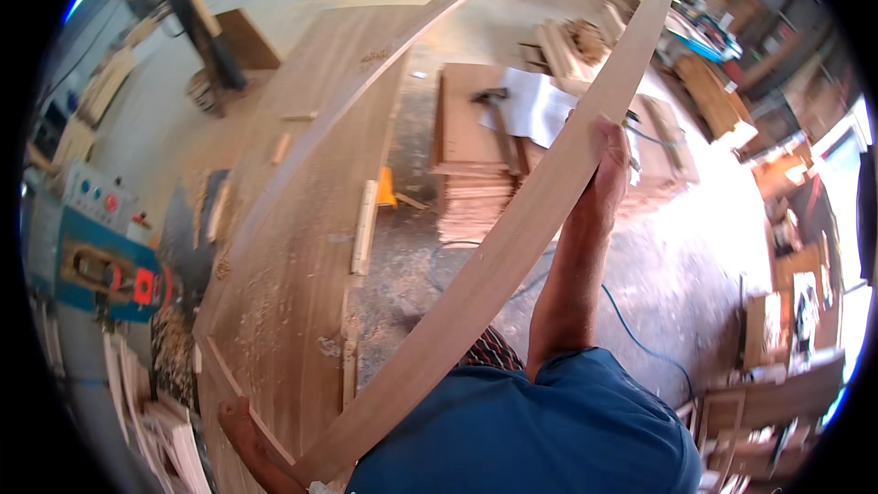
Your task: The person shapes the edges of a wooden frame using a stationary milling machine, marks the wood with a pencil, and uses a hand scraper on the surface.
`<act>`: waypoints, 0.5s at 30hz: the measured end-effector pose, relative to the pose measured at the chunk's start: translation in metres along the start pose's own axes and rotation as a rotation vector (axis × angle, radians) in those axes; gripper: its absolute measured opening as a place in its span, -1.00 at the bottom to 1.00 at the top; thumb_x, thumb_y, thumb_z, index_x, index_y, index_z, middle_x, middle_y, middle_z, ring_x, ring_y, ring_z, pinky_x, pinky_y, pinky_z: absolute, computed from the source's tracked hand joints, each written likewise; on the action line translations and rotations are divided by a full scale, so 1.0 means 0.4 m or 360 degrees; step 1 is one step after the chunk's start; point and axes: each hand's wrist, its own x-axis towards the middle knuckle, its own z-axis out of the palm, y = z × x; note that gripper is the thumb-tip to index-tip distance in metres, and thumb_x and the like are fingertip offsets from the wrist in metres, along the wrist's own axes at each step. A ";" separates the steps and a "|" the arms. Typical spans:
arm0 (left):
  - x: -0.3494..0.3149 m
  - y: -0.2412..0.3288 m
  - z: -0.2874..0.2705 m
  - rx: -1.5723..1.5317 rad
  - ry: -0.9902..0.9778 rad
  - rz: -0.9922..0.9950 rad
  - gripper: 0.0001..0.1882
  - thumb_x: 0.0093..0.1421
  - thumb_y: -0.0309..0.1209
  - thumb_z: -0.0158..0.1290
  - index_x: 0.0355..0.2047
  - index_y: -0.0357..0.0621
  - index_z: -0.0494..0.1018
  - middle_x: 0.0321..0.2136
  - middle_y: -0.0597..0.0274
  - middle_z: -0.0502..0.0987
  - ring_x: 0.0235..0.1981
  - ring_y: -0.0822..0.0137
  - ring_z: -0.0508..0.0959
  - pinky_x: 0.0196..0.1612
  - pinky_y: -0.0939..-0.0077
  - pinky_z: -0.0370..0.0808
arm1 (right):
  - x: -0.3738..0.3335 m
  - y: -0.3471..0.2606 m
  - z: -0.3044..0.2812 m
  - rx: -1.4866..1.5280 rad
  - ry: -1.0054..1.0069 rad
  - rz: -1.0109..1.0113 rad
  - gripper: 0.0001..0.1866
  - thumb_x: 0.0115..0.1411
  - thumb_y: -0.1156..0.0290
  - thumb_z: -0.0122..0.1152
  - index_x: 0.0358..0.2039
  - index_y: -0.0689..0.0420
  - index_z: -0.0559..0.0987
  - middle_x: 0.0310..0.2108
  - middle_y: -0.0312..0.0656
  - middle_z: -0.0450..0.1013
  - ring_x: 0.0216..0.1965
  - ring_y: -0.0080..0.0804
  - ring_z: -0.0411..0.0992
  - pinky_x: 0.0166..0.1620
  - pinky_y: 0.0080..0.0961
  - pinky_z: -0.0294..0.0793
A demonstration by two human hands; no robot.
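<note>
A long wooden frame [476, 288] slants across the view from lower left to upper right. Two long rails run side by side, and a short crosspiece [240, 382] joins them at the near end. My left hand [240, 425] is closed around the crosspiece, its fingers partly hidden. Farther up, my right hand [611, 160] grips the outer edge of the right rail, with most fingers behind the board. Beneath the frame lies a wide wooden panel [302, 311], strewn with wood shavings.
Stacked wood pieces [474, 197] stand ahead, with a hammer [489, 94] and white paper [535, 101] on top. A blue machine [110, 265] with buttons is at left. A dark post [197, 27] rises at upper left. A hose [645, 343] crosses the floor; timber [782, 311] lines the right.
</note>
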 end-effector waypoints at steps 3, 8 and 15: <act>-0.001 0.109 0.081 -0.0096 -0.0199 0.0089 -0.68 0.07 -0.29 0.20 -0.34 -0.28 0.39 -0.40 0.23 0.40 -0.38 0.34 0.36 -0.25 0.42 0.38 | -0.031 -0.144 -0.124 -0.0150 0.0194 -0.0195 -0.73 0.26 0.31 0.07 -0.23 0.30 0.51 -0.36 -0.12 0.50 -0.37 -0.39 0.49 -0.30 -0.47 0.51; -0.075 0.320 0.190 -0.0088 -0.0333 0.0417 -0.70 0.08 -0.28 0.18 -0.38 -0.22 0.36 -0.42 0.29 0.37 -0.40 0.39 0.35 -0.29 0.43 0.36 | -0.100 -0.367 -0.369 -0.0149 0.0364 -0.0315 -0.68 0.27 0.29 0.03 -0.20 0.32 0.52 -0.34 -0.10 0.50 -0.37 -0.37 0.48 -0.28 -0.47 0.52; -0.038 0.492 0.372 0.0076 -0.0548 0.0925 -0.72 0.10 -0.27 0.18 -0.40 -0.17 0.35 -0.42 0.30 0.39 -0.40 0.37 0.37 -0.30 0.42 0.36 | -0.160 -0.532 -0.652 0.0056 0.0795 -0.0545 -0.70 0.24 0.32 0.03 -0.20 0.33 0.51 -0.32 -0.05 0.50 -0.33 -0.29 0.49 -0.27 -0.41 0.52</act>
